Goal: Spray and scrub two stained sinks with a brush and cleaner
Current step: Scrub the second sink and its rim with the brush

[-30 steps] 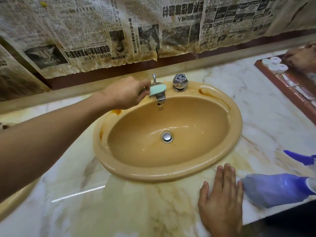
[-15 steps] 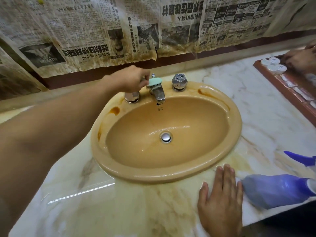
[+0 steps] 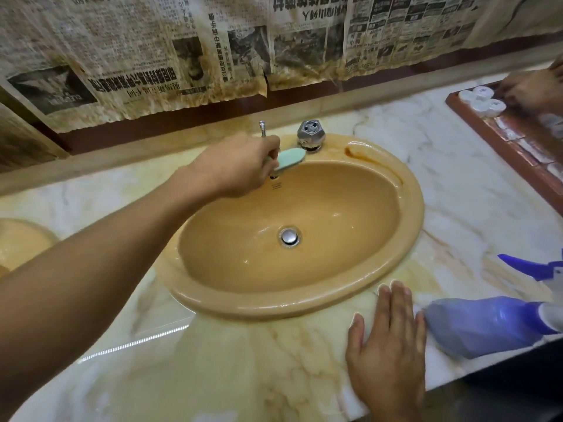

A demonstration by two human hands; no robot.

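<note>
one brush (image 3: pixel 291 158) points up-right toward the knob (image 3: pixel 310 136).

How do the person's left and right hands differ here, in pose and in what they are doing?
The left hand is curled round the green brush; the right hand holds nothing, its fingers straight. The left hand is up at the back rim of the sink, near the chrome tap knob; the right hand lies flat on the marble counter in front of the sink, beside the blue spray bottle. Both hands are bare.
</note>
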